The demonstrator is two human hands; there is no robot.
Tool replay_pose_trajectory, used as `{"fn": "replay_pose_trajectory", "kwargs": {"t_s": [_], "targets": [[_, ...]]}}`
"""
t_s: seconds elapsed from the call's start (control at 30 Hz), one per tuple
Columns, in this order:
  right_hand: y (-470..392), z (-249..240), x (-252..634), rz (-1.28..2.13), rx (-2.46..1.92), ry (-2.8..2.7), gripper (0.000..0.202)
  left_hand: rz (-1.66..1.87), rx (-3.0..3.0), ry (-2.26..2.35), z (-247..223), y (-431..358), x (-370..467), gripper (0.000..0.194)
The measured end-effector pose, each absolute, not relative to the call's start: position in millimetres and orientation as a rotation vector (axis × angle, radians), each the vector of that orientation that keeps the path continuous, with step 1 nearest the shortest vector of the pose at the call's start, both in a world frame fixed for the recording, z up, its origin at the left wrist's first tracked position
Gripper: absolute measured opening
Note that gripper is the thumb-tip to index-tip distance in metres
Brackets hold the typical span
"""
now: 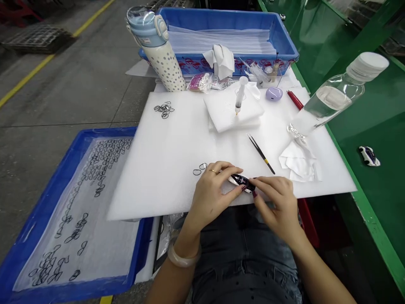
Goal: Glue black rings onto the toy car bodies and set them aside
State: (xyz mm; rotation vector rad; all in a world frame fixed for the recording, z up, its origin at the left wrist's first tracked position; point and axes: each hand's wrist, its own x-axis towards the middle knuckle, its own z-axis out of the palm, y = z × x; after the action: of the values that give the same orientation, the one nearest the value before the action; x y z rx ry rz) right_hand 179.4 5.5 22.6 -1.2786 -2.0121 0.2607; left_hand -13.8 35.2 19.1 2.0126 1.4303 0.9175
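Note:
Between my two hands, just above the front of the white foam sheet [164, 169], is a small black-and-white toy car [243, 181]. My left hand [213, 190] grips its left end between thumb and fingers. From the other side, my right hand [275, 200] pinches the car's right end with thumb and fingertips. A few thin black rings [197, 172] lie on the foam left of my left hand. Beyond my right hand rests a pair of black tweezers [261, 154] with a yellow band. A crumpled white tissue [299, 160] is to its right.
A clear bottle [332, 99] and a dotted tumbler [166, 63] stand at the sides. A syringe [241, 95] rests on stacked foam pads [221, 112]. Behind is a blue bin [196, 19]; lower left, a blue tray [41, 211] holds black rings. Another toy car [369, 156] sits right.

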Motion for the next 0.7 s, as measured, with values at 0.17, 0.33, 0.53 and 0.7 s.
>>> {"fn": "replay_pose_trajectory", "kwargs": {"t_s": [0.17, 0.33, 0.53, 0.7], "targets": [[0.3, 9.0, 168.7, 0.159, -1.296, -2.029, 0.026, 0.905, 2.011, 1.418, 20.0, 36.2, -13.7, 0.027], [3.7, 14.2, 169.9, 0.217, -1.335, -2.032, 0.023, 0.91, 2.003, 1.42, 20.3, 36.8, -13.8, 0.025], [15.6, 24.4, 177.3, 0.201, -1.367, -1.985, 0.017, 0.969, 1.97, 1.309, 18.4, 36.1, -22.9, 0.038], [17.5, 19.4, 162.2, 0.178, -1.276, -2.043, 0.043, 1.162, 1.793, 1.327, 15.1, 33.3, -30.0, 0.025]]}}
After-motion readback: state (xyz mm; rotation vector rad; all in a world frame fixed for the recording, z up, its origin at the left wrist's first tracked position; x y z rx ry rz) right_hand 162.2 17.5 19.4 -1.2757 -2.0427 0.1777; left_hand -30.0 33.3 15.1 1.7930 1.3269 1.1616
